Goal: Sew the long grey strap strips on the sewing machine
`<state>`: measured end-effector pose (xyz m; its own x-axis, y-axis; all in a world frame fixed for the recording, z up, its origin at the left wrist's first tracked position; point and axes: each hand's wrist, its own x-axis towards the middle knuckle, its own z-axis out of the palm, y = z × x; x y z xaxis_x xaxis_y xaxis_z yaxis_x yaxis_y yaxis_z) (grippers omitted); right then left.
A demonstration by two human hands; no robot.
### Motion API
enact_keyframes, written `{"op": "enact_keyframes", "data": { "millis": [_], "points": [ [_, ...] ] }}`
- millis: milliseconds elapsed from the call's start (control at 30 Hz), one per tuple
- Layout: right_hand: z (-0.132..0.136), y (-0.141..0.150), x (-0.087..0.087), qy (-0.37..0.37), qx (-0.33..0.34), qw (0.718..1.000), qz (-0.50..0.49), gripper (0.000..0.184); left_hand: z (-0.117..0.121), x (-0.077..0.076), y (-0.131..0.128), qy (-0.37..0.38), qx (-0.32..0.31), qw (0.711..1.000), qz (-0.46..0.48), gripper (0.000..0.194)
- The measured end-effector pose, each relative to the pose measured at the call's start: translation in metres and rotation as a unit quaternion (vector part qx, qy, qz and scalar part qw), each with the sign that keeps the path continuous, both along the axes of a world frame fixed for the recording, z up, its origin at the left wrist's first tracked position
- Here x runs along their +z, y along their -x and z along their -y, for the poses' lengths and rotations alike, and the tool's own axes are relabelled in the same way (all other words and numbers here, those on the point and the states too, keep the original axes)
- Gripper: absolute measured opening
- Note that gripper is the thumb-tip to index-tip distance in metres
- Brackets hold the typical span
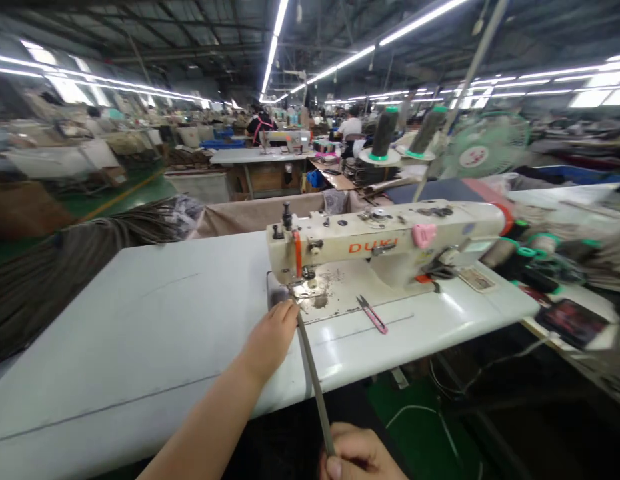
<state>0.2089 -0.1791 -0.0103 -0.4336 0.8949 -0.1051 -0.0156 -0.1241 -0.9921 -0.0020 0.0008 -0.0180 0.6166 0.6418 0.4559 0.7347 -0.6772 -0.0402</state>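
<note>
A narrow grey-brown fabric strip (313, 373) runs from the needle area of a sewing machine (340, 247) down over the table's front edge. My left hand (274, 333) rests on the table just before the presser foot, its fingers pressed together on the strip's upper end. Low in the view, my right hand (360, 455) pinches the strip between thumb and fingers, off the table edge. Pink-handled thread snips (373, 315) lie on the machine bed to the right of the strip. The strip's far end, by the needle, is hidden by my left fingers.
The white sewing table (155, 320) spreads to the left. Many dark strips (90, 273) lie heaped beyond its left edge. Thread cones (384, 133) and a green fan (483, 150) stand behind the machine. At right lies a phone-like dark screen (573, 322). People work farther back.
</note>
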Motion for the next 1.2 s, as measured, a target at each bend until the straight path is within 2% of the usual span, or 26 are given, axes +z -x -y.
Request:
{"op": "enact_keyframes", "data": {
  "millis": [133, 267, 367, 500, 667, 1200],
  "points": [
    [-0.002, 0.005, 0.012, -0.009, -0.048, 0.999, 0.002, 0.042, 0.000, -0.007, 0.005, -0.051, -0.023, 0.998, -0.028, 0.035],
    [-0.009, 0.012, 0.011, -0.019, -0.090, 0.996, -0.004, 0.036, -0.002, -0.010, 0.010, -0.085, -0.044, 0.994, -0.047, 0.035],
    [-0.014, 0.019, 0.003, 0.045, -0.102, 0.992, -0.059, 0.043, -0.002, -0.010, 0.012, -0.095, -0.066, 0.992, -0.056, 0.037],
    [-0.016, 0.025, -0.007, 0.122, -0.126, 0.974, -0.144, 0.049, -0.001, -0.010, 0.013, -0.100, -0.076, 0.990, -0.057, 0.038],
    [-0.014, 0.021, -0.007, 0.140, -0.112, 0.971, -0.160, 0.051, -0.001, -0.010, 0.011, -0.135, -0.067, 0.986, -0.074, 0.035],
    [-0.008, 0.015, 0.002, 0.134, -0.099, 0.977, -0.131, 0.051, 0.000, 0.002, 0.006, -0.168, -0.070, 0.982, -0.045, 0.028]
  ]
}}
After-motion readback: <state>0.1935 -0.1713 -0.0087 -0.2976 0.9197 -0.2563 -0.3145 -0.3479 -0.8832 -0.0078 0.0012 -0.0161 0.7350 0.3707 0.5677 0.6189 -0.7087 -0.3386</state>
